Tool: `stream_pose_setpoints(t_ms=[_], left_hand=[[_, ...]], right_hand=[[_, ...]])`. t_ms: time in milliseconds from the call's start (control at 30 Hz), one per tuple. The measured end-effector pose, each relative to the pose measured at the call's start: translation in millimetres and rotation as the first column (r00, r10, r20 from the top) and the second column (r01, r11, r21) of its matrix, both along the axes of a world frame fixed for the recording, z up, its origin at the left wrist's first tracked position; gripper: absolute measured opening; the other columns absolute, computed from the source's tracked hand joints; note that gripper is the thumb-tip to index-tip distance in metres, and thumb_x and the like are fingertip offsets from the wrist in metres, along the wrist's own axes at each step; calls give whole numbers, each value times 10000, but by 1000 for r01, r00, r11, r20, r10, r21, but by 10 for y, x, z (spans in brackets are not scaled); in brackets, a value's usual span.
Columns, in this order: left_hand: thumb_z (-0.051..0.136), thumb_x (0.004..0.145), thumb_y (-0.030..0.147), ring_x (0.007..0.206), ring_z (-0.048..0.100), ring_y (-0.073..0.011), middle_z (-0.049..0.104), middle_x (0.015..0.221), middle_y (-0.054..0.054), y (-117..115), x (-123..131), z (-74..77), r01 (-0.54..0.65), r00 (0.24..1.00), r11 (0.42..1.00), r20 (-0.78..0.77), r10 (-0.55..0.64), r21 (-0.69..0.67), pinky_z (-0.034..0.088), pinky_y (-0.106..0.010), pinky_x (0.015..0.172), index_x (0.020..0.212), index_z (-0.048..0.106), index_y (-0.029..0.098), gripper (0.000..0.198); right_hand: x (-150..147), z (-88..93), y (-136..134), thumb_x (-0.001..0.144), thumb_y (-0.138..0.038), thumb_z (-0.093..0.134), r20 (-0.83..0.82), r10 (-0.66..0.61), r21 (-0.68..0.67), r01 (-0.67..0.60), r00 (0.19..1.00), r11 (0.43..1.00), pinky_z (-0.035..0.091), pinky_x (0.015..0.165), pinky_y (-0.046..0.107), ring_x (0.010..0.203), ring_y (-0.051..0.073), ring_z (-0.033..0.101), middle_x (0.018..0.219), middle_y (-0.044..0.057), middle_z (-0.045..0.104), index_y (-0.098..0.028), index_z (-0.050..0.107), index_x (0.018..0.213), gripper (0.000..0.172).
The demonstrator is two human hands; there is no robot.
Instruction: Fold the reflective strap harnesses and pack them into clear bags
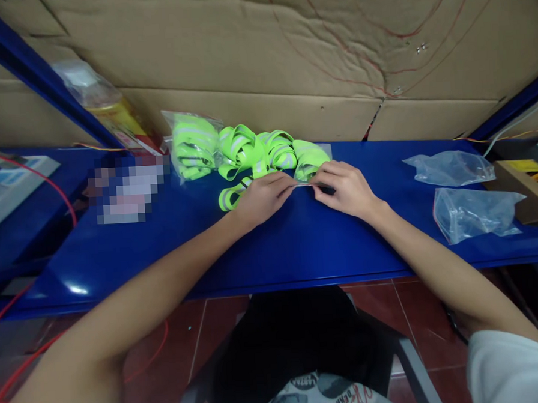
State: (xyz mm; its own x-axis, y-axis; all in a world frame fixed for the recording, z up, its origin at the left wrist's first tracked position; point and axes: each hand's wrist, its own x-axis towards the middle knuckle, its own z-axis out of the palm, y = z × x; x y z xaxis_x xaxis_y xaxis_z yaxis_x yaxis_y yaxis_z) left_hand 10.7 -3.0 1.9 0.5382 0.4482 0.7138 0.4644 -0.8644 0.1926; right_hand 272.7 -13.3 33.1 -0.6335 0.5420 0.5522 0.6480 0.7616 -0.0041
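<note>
My left hand point(265, 197) and my right hand point(344, 188) pinch the near edge of a clear plastic bag point(303, 182) between them. Inside that bag shows a folded neon-green strap with a pale reflective stripe point(310, 154). Just behind my left hand lie loose coils of the same green strap point(241, 146), one loop reaching down beside my wrist. Farther left stands a filled, transparent bag of folded green strap point(194, 146). My fingertips hide part of the bag's edge.
Two clear plastic bags point(474, 212) lie on the right of the blue table point(263, 256). Beside them is a cardboard box point(521, 191). A bottle with yellow contents point(111, 116) stands at the back left. Cardboard point(243, 52) lines the back, with red wires on it.
</note>
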Motion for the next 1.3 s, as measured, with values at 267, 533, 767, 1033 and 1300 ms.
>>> stream_pose_setpoints(t_ms=[267, 533, 767, 1033, 1300], left_hand=[[583, 1119, 213, 1009, 760, -188, 780, 1085, -87, -99, 66, 81, -61, 992, 980, -101, 82, 191, 650, -329, 918, 1137, 737, 179, 159], [594, 1114, 234, 945, 767, -178, 797, 1041, -63, -102, 24, 85, -82, 989, 984, -105, 100, 161, 628, -308, 804, 1081, 762, 206, 173], [608, 1106, 241, 923, 778, -190, 813, 1007, -58, -99, 41, 94, -82, 994, 982, -52, 92, 173, 620, -315, 809, 1019, 762, 189, 184], [658, 1073, 253, 778, 722, -138, 807, 980, -32, -149, 79, 111, -148, 989, 989, -12, 148, 19, 538, -268, 669, 994, 755, 202, 135], [640, 1097, 288, 879, 764, -144, 814, 1030, -40, -86, 35, 84, -105, 994, 993, -10, 105, 49, 575, -267, 736, 1019, 771, 221, 167]], right_hand=[[-77, -23, -45, 1095, -254, 607, 7, -35, 60, 35, 999, 998, 439, 804, 386, 883, 226, 709, 948, 47, 805, -213, 763, 918, 239], [-85, 7, -81, 1099, -272, 589, -12, -13, -3, 13, 1000, 1000, 420, 794, 400, 865, 225, 691, 957, 38, 810, -245, 789, 897, 286], [-97, -16, -80, 1083, -313, 643, -20, -74, 9, 74, 997, 997, 410, 781, 392, 876, 234, 707, 945, 48, 820, -218, 790, 937, 228], [-70, -23, -67, 1108, -331, 608, -9, -45, -18, 44, 999, 999, 401, 794, 393, 877, 231, 693, 978, 45, 821, -237, 816, 965, 269], [-74, -2, -68, 1116, -365, 600, -38, -34, -12, 33, 999, 999, 425, 791, 402, 905, 241, 720, 1007, 51, 837, -247, 838, 1018, 284]])
